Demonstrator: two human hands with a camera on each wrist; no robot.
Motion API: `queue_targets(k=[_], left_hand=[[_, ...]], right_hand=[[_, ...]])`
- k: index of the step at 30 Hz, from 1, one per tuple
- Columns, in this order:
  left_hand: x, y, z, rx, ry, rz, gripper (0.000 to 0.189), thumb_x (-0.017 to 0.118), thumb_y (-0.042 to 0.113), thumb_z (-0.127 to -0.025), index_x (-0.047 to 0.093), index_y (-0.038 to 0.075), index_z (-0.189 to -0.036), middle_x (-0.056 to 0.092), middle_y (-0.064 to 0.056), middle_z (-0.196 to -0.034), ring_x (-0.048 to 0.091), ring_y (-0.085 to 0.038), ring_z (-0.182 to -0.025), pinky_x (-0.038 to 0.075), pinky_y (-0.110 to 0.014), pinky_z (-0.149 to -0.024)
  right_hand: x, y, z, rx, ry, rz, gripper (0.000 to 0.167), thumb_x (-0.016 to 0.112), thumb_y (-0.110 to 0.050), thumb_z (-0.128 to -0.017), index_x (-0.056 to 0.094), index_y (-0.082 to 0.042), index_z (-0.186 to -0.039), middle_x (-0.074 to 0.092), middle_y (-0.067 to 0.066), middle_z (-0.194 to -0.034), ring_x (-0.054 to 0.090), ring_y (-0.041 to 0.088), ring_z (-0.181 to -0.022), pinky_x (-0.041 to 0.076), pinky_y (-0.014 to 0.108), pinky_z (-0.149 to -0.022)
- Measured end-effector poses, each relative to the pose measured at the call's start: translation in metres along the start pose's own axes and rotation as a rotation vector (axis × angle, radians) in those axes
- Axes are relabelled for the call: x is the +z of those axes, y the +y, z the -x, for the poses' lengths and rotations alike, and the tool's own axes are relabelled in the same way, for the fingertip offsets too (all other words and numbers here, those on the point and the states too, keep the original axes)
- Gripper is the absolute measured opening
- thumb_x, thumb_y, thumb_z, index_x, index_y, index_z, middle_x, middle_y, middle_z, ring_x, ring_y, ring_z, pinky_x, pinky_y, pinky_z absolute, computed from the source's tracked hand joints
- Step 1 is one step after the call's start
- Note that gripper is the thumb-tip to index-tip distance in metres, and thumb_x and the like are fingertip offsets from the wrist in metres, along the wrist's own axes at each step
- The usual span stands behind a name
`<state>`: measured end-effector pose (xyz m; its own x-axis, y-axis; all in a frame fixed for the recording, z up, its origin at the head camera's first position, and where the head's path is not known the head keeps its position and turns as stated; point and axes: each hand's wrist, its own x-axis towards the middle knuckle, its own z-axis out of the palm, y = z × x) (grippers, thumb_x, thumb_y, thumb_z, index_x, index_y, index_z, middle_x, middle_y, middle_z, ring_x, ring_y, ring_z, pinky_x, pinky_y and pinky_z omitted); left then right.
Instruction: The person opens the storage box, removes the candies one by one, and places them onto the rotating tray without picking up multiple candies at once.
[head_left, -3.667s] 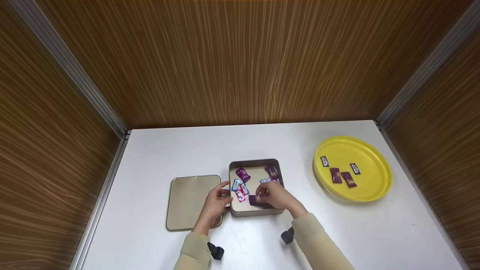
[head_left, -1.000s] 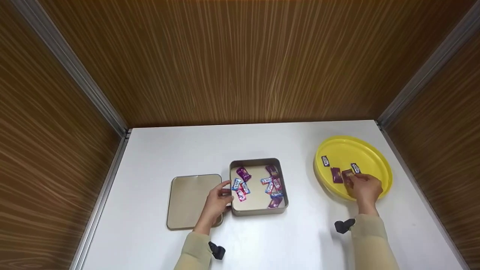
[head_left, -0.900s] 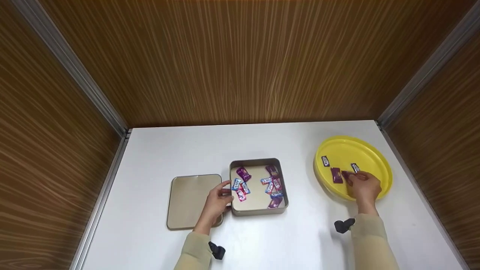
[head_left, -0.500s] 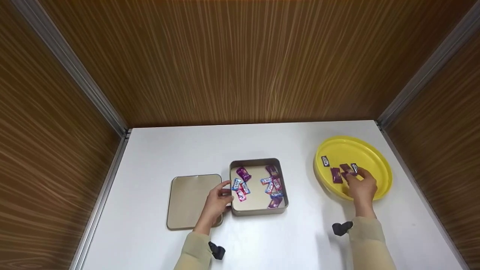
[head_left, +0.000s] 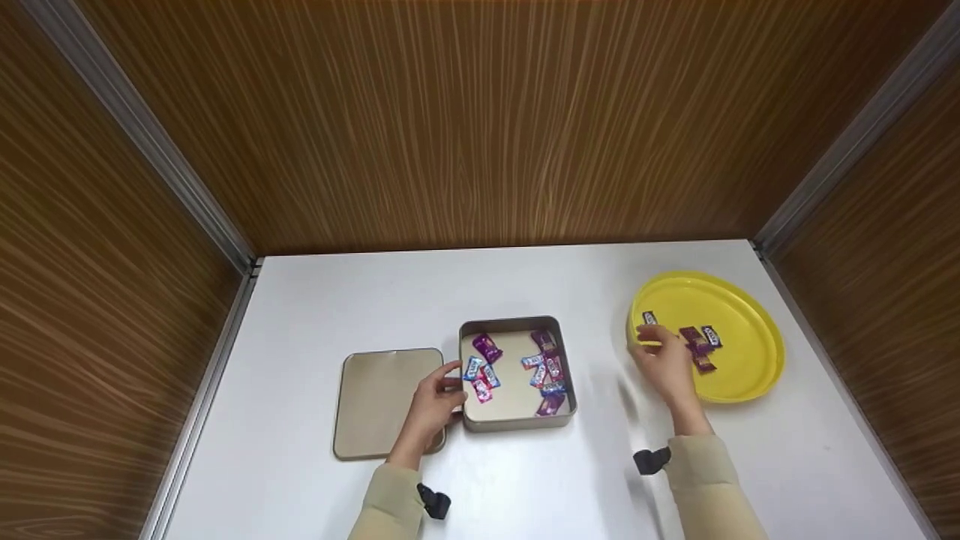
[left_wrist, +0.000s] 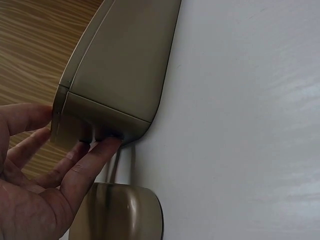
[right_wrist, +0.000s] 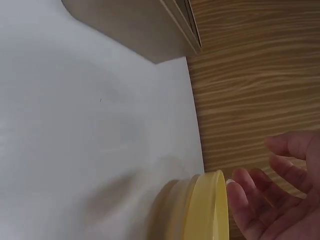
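Observation:
My left hand rests its fingertips on the left outer wall of an open tin box. In the left wrist view, spread fingers touch the box's side. Inside the box, small wrapped candies form two groups: a purple candy and smaller blue and pink ones at left, others along the right wall. My right hand hovers at the left rim of a round yellow tray, fingers loosely bent and holding nothing visible. Beyond its fingertips lies a white-labelled dark candy; several purple candies cluster right of the hand.
The tin's flat lid lies on the white table left of the box, partly under the left wrist. Wood-grain panels stand behind the table and on both sides. Another white-labelled candy lies beside the purple cluster.
My right hand placed a purple candy in the box's lower right, then returned to the tray. There the purple candies shifted together, and the hand moved to the left rim. My left hand stayed put.

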<state>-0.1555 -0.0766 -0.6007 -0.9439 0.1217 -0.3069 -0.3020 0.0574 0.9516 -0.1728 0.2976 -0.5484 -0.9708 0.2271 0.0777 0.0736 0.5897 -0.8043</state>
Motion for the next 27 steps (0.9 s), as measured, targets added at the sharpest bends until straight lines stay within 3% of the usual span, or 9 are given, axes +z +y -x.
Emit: queue_targets(k=[3, 6, 12, 22, 27], left_hand=[[0.0, 0.0, 0.0, -0.002, -0.003, 0.011, 0.06, 0.059, -0.006, -0.089, 0.045, 0.007, -0.146, 0.054, -0.024, -0.124, 0.061, -0.036, -0.106, 0.057, -0.042, -0.078], [0.0, -0.001, -0.001, 0.003, -0.009, 0.028, 0.06, 0.058, -0.007, -0.09, 0.043, 0.006, -0.147, 0.053, -0.026, -0.126, 0.061, -0.038, -0.107, 0.056, -0.044, -0.08], [0.0, 0.0, 0.0, 0.004, -0.015, 0.054, 0.061, 0.057, -0.009, -0.091, 0.04, 0.004, -0.148, 0.051, -0.029, -0.128, 0.058, -0.042, -0.111, 0.055, -0.05, -0.083], [0.0, 0.0, 0.001, 0.01, -0.002, 0.011, 0.06, 0.059, -0.008, -0.089, 0.044, 0.005, -0.146, 0.055, -0.026, -0.124, 0.061, -0.036, -0.106, 0.057, -0.043, -0.078], [0.0, 0.0, 0.0, 0.0, -0.001, 0.004, 0.06, 0.059, -0.007, -0.089, 0.045, 0.007, -0.146, 0.055, -0.024, -0.124, 0.062, -0.035, -0.105, 0.057, -0.041, -0.078]], right_hand=[[0.012, -0.011, 0.002, -0.073, -0.057, -0.01, 0.033, 0.07, -0.001, -0.087, 0.062, 0.008, -0.117, 0.064, 0.025, -0.11, 0.064, 0.039, -0.098, 0.055, 0.044, -0.083], [0.024, -0.02, 0.005, -0.118, -0.111, -0.017, 0.033, 0.071, 0.0, -0.085, 0.062, 0.007, -0.116, 0.064, 0.025, -0.108, 0.065, 0.04, -0.096, 0.055, 0.045, -0.081], [0.042, -0.033, 0.013, -0.134, -0.228, 0.023, 0.033, 0.072, -0.004, -0.086, 0.063, 0.005, -0.117, 0.064, 0.022, -0.109, 0.066, 0.037, -0.094, 0.056, 0.044, -0.079], [0.063, -0.042, 0.02, -0.187, -0.403, 0.078, 0.029, 0.075, 0.001, -0.082, 0.066, 0.004, -0.11, 0.067, 0.014, -0.1, 0.067, 0.026, -0.086, 0.056, 0.038, -0.076], [0.068, -0.046, 0.022, -0.238, -0.419, 0.154, 0.025, 0.076, 0.002, -0.08, 0.068, 0.001, -0.105, 0.068, 0.008, -0.094, 0.064, 0.018, -0.081, 0.055, 0.036, -0.074]])
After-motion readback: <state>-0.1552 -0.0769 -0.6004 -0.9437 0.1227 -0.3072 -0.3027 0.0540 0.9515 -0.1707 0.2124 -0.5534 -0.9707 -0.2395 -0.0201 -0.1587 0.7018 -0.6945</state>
